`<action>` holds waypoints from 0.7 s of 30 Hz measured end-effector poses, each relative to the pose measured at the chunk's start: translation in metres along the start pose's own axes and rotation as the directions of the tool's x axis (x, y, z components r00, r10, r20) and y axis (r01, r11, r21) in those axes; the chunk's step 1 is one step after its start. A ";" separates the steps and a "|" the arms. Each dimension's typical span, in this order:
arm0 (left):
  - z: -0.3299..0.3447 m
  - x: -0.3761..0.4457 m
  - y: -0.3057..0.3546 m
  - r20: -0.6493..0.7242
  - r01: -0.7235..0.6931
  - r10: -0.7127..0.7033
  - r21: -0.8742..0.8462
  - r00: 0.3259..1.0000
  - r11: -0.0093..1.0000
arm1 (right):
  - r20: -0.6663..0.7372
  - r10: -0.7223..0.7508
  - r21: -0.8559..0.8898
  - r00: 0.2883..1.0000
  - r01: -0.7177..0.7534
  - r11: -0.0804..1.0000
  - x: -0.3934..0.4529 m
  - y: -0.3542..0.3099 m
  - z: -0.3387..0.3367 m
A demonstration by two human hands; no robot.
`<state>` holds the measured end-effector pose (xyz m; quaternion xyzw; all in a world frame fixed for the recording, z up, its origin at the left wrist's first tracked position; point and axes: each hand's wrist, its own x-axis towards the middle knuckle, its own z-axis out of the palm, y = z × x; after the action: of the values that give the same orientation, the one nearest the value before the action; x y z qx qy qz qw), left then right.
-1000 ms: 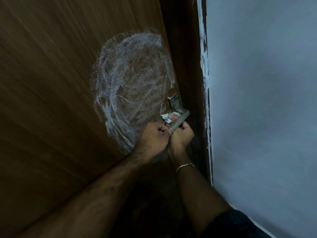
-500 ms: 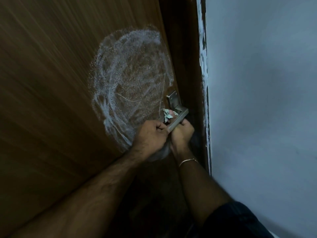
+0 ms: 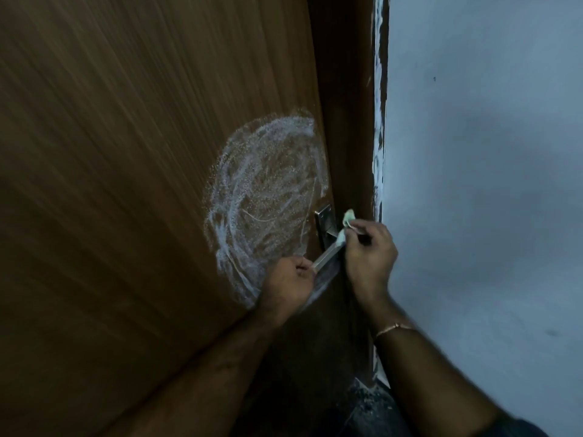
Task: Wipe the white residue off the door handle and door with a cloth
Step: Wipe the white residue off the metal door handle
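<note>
A brown wooden door (image 3: 110,184) fills the left of the view, with a round smear of white residue (image 3: 265,197) beside its latch edge. A metal lever handle (image 3: 326,258) slants down-left from its plate (image 3: 325,220). My left hand (image 3: 288,287) is closed around the free lower end of the lever. My right hand (image 3: 369,257) grips a small pale cloth (image 3: 345,225) and presses it against the lever's upper end near the plate. Most of the cloth is hidden inside my fingers.
The dark door frame (image 3: 347,105) runs beside the door's edge, with chipped white paint along its border. A pale blue-grey wall (image 3: 489,184) takes up the right side. A thin bracelet (image 3: 392,328) circles my right wrist.
My right hand has slid with the cloth from beside the left hand up along the lever to its upper end. The bare lever now shows between my hands. The camera view has shifted.
</note>
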<state>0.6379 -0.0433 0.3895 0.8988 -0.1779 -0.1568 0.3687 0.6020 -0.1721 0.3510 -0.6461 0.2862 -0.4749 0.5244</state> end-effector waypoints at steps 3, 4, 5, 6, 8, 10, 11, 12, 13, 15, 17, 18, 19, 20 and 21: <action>0.001 0.001 -0.001 -0.005 0.036 -0.037 -0.017 0.999 0.999 | 0.075 -0.149 -0.073 0.986 0.155 0.985 0.020 -0.019 0.021; 0.001 0.001 -0.001 -0.002 0.039 -0.040 -0.019 0.999 0.999 | 0.103 -0.194 -0.078 0.976 0.202 0.976 0.022 -0.022 0.027; 0.000 0.002 -0.002 -0.003 0.035 -0.035 -0.023 0.999 0.999 | 0.152 -0.252 -0.094 0.956 0.268 0.959 0.022 -0.023 0.032; 0.000 0.002 -0.002 -0.007 0.025 -0.026 -0.025 1.000 0.999 | 0.209 -0.320 -0.120 0.924 0.348 0.930 0.021 -0.022 0.036; -0.001 0.000 -0.003 -0.019 0.016 -0.016 -0.018 1.000 1.000 | 0.310 -0.434 -0.205 0.845 0.506 0.838 0.021 -0.015 0.039; -0.001 0.000 -0.004 -0.024 0.007 -0.008 -0.015 1.000 1.000 | 0.401 -0.497 -0.264 0.770 0.616 0.742 0.025 -0.006 0.036; -0.001 -0.001 -0.004 -0.023 0.005 -0.005 -0.020 1.000 1.000 | 0.460 -0.527 -0.268 0.715 0.677 0.685 0.026 -0.002 0.033; -0.002 -0.003 -0.004 -0.019 0.007 -0.007 -0.023 1.000 1.000 | 0.532 -0.549 -0.272 0.645 0.744 0.610 0.028 0.002 0.029; -0.002 -0.004 -0.003 -0.017 0.008 -0.008 -0.020 1.000 1.000 | 0.621 -0.550 -0.277 0.558 0.813 0.513 0.030 0.005 0.025; -0.002 -0.006 -0.002 -0.013 0.005 -0.005 -0.015 1.000 1.000 | 0.782 -0.506 -0.243 0.364 0.926 0.290 0.039 0.008 0.015; -0.001 -0.006 -0.001 -0.009 0.004 -0.004 -0.021 1.000 1.000 | 0.889 -0.419 -0.151 0.186 0.982 0.116 0.050 0.001 0.008; 0.000 -0.007 -0.001 -0.008 0.011 -0.011 -0.028 1.000 1.000 | 0.934 -0.343 -0.088 0.098 0.995 0.045 0.054 -0.004 0.007; 0.000 -0.007 -0.001 -0.009 0.020 -0.020 -0.037 1.000 0.999 | 0.968 -0.249 -0.023 0.019 1.000 -0.015 0.057 -0.011 0.006; 0.001 -0.006 0.000 -0.014 0.025 -0.025 -0.048 1.000 0.999 | 0.987 -0.154 0.037 -0.045 0.998 -0.056 0.062 -0.015 0.006; 0.002 -0.007 0.000 -0.020 0.029 -0.030 -0.053 0.999 0.998 | 0.992 -0.078 0.091 -0.098 0.991 -0.093 0.066 -0.019 0.006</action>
<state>0.6312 -0.0415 0.3888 0.8928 -0.1566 -0.1574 0.3918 0.6303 -0.2215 0.3899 -0.9449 -0.2549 -0.0751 -0.1912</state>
